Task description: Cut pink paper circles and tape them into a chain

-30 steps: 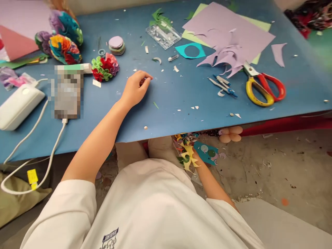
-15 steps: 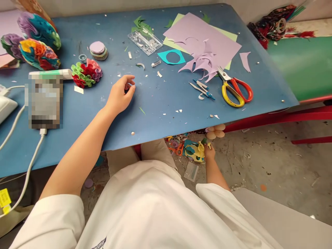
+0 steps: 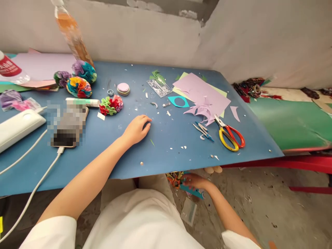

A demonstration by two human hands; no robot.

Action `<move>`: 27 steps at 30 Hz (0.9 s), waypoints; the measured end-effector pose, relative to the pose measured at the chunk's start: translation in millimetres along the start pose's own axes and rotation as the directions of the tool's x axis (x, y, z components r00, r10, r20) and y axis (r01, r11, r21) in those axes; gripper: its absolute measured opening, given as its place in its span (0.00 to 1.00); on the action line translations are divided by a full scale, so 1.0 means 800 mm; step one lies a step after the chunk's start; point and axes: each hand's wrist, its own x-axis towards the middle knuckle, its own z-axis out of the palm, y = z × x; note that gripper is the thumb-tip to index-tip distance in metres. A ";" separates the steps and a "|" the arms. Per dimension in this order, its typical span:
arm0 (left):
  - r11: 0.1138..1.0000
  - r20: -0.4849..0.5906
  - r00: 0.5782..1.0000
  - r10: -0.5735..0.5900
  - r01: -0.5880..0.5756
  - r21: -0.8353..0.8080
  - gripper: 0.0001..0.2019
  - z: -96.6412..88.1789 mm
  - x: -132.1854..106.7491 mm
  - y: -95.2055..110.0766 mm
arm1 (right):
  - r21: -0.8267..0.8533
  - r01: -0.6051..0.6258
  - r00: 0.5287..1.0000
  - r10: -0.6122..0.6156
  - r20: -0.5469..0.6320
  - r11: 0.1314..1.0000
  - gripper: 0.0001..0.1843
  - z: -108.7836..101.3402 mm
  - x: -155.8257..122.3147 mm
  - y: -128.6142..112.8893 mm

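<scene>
My left hand rests on the blue tabletop, thumb apart from loosely bent fingers, holding nothing. Below the table's front edge, my right hand reaches over colourful paper scraps. Its fingers look spread, though slightly blurred. A teal paper piece lies under that hand; whether they touch is unclear. On the tabletop to the right are scissors with red and yellow handles, a pair of compasses and a lilac sheet with cut strips. A teal sheet with a round hole lies behind.
A curled paper flower ball, a glue stick and a stack of paper discs stand left of centre. Further left are a cabled phone, a white power bank and a bottle. A clear case lies behind.
The view has tipped up, showing more wall and the bottles. My right hand has left the yellow and teal cut paper it was gripping and moved left over the scraps. My left hand stays on the table.
</scene>
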 end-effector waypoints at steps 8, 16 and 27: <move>1.000 0.043 0.999 0.011 -0.011 0.008 0.12 0.001 0.004 0.000 | -0.027 0.427 0.874 -0.405 0.268 0.904 0.34 -0.090 -0.119 -0.153; 1.000 0.047 0.999 0.020 -0.021 0.018 0.12 0.002 0.006 -0.001 | -0.401 0.246 0.549 -0.468 -0.693 0.883 0.33 -0.259 -0.048 -0.237; 1.000 0.080 0.996 0.029 -0.029 0.004 0.13 -0.001 0.006 -0.002 | -0.492 0.129 0.183 -0.509 -0.841 0.861 0.19 -0.275 -0.018 -0.190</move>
